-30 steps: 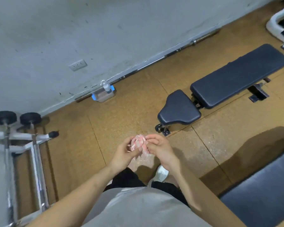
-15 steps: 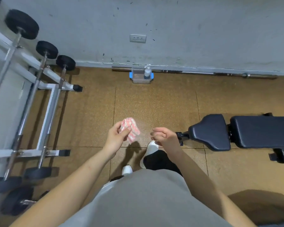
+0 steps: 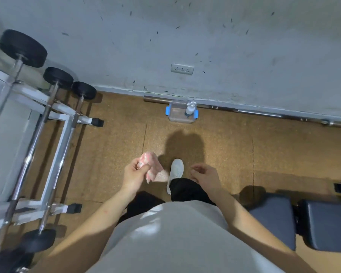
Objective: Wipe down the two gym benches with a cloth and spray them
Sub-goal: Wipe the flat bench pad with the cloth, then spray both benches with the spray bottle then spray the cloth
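My left hand (image 3: 134,173) grips a crumpled pink and white cloth (image 3: 153,168) in front of my waist. My right hand (image 3: 204,174) hangs to the right of it, fingers loosely curled and apart, holding nothing. A white spray bottle (image 3: 190,108) stands in a clear box with blue clips (image 3: 177,113) on the floor against the wall, straight ahead. One black padded gym bench (image 3: 311,223) lies at the lower right, partly cut off by the frame edge. No second bench is in view.
A white rack (image 3: 53,134) with several barbells and black plates fills the left side. A long steel bar (image 3: 264,113) lies along the base of the grey wall. My white shoe (image 3: 176,171) steps forward on the brown cork-like floor.
The view has moved closer to the wall and the box. The bench has slid toward the lower right. My hands have drifted further apart, the cloth staying in my left hand.
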Tool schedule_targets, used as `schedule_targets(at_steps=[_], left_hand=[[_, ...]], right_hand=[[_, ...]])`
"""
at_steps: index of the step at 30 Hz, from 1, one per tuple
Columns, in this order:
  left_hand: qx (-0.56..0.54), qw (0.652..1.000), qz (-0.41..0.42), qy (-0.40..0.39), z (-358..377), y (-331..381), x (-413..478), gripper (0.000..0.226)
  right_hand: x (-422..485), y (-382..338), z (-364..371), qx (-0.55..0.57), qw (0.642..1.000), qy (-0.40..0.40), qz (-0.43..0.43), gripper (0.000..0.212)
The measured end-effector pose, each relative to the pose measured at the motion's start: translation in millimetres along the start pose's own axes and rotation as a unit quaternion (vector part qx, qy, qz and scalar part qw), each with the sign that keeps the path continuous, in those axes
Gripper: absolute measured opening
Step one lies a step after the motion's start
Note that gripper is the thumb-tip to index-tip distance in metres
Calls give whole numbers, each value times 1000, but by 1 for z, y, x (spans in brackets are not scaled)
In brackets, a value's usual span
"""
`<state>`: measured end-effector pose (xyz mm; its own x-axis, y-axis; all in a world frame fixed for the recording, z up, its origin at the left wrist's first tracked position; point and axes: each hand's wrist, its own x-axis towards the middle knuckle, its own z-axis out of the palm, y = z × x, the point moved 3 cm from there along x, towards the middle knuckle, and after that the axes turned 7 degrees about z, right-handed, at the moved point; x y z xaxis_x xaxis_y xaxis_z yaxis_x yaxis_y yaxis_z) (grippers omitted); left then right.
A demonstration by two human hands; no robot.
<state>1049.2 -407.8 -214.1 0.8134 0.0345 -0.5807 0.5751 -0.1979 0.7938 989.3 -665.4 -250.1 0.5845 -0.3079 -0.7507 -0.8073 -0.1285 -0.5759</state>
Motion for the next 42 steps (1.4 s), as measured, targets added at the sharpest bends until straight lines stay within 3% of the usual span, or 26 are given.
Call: schedule_targets(at_steps=[8,10,12,15,22,25,28,30,33,36,38,40,42], left_hand=[[-16,999,-49,-3,48,76,156,12],[-19,997,-58,-38,62,81,201,8],[-15,996,-70,-59,76,79,250,19],[-31,993,-105,-53,103,70,327,7],[-1,995,-88,-38,161,10,488,14],[0,996,-80,-29,184,-36,534,10],[-5,996,-87,-10,198,-82,560,19],[-10,995,-102,3,202,-106,567,23],[-27,993,-112,15,207,-124,568,49],[-3,992,-122,29,207,-124,562,42],[14,991,-123,40,205,-119,555,30],[17,991,-116,56,205,-107,546,20],[10,992,-106,64,203,-90,535,25]], right_hand=[[159,-109,-49,-169,985,2,19,6],[201,-134,-51,-195,981,-4,21,7],[245,-154,-48,-228,973,-10,19,11],[315,-171,-41,-272,962,-12,21,11],[512,-162,-14,-325,945,21,15,22],[617,-134,-2,-375,926,36,16,42],[700,-107,9,-472,880,41,-4,74],[735,-97,18,-485,874,22,-16,83],[768,-92,27,-516,856,-8,-35,61],[775,-105,33,-575,815,-7,-71,28],[769,-114,31,-546,833,0,-88,23],[748,-123,20,-476,874,21,-99,20],[716,-131,2,-389,914,46,-104,20]])
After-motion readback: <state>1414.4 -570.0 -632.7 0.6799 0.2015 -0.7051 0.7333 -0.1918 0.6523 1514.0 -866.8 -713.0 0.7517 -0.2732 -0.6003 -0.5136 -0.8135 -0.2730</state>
